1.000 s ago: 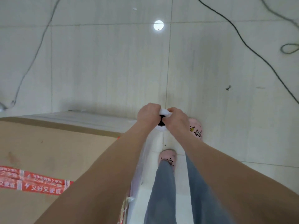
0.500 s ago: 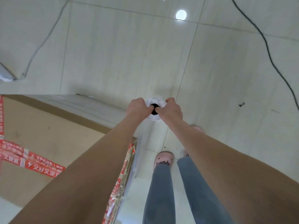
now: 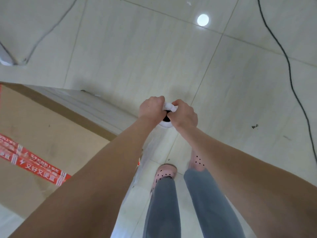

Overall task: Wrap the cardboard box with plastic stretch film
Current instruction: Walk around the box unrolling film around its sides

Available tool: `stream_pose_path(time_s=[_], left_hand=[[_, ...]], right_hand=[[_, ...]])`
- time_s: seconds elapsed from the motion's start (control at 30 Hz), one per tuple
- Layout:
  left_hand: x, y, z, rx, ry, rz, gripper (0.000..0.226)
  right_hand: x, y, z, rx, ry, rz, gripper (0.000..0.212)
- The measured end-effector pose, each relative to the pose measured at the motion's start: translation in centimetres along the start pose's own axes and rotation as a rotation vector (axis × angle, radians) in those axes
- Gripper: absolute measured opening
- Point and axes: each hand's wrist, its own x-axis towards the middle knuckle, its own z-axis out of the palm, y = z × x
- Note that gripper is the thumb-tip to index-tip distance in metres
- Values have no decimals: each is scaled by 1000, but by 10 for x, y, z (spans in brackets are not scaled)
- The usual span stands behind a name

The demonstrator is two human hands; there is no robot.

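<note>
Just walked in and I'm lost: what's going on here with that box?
A person is wrapping a large cardboard box in clear stretch film. Both hands, the left hand and the right hand, grip the top of an upright film roll held at the box's corner. Film already covers the box's far side, and a sheet runs down from the roll along the near edge. The person stands right beside the box on the tiled floor.

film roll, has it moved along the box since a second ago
Yes. The film roll, gripped by the left hand and right hand, now sits farther beyond the box corner, though the camera shifted too.
</note>
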Motion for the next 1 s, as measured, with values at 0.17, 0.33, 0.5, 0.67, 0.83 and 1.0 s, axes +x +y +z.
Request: stream_pose_path(time_s=[0.17,0.33,0.5,0.67,0.83,1.0], left_hand=[[4,-17,-11,-276,85,-295,24],[12,-40,-21,-452,61,-503,33],[5,-48,-20,-573,39,-348,51],[13,-45,-25,-247,12,-69,56],[35,-49,-42,-92,46,-8,40],[54,-62,-60,-106,15,-79,23]], right_hand=[[11,-27,-1,32,41,-81,36],[14,-44,10,176,-89,8,29],[11,-49,18,160,-97,7,19],[17,-57,19,109,-90,-11,9],[29,-78,12,48,-76,5,6],[40,-103,5,-40,-42,-41,22]])
